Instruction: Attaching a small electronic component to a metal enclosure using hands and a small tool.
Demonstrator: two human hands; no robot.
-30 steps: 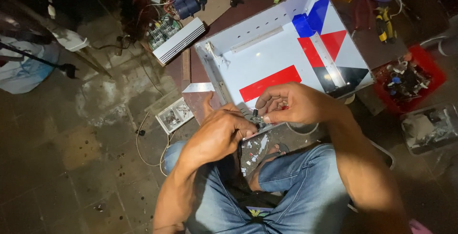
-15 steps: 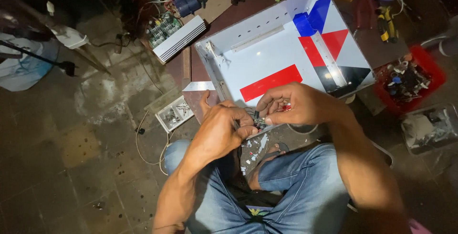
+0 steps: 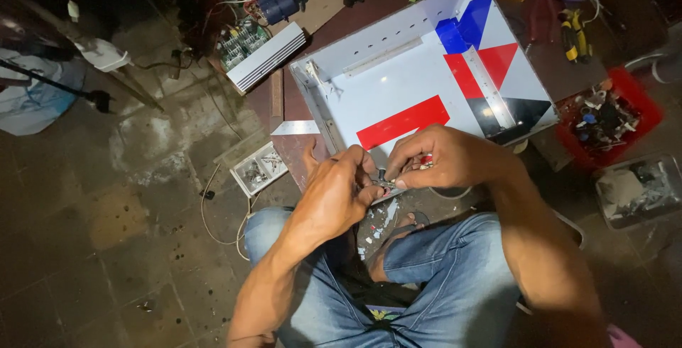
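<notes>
I sit over a tiled floor with my knees in blue jeans. My left hand [image 3: 334, 195] and my right hand [image 3: 444, 156] meet in front of me, both pinched on a small metal part [image 3: 384, 182] with a dark knob. A bit of red shows under my right fingers. Just beyond my hands lies a shallow white tray-like panel [image 3: 398, 78] with red, blue and black shapes on it and a metal strip across it.
A red tray of small parts [image 3: 604, 117] and a clear container [image 3: 639, 188] sit at the right. A small box of screws [image 3: 259, 168] lies left of my hands. Circuit boards and a white finned block [image 3: 263, 53] sit upper left; hand tools [image 3: 575, 32] upper right.
My hands have shifted slightly on the small part and drawn closer together; the panel and surroundings stay where they were.
</notes>
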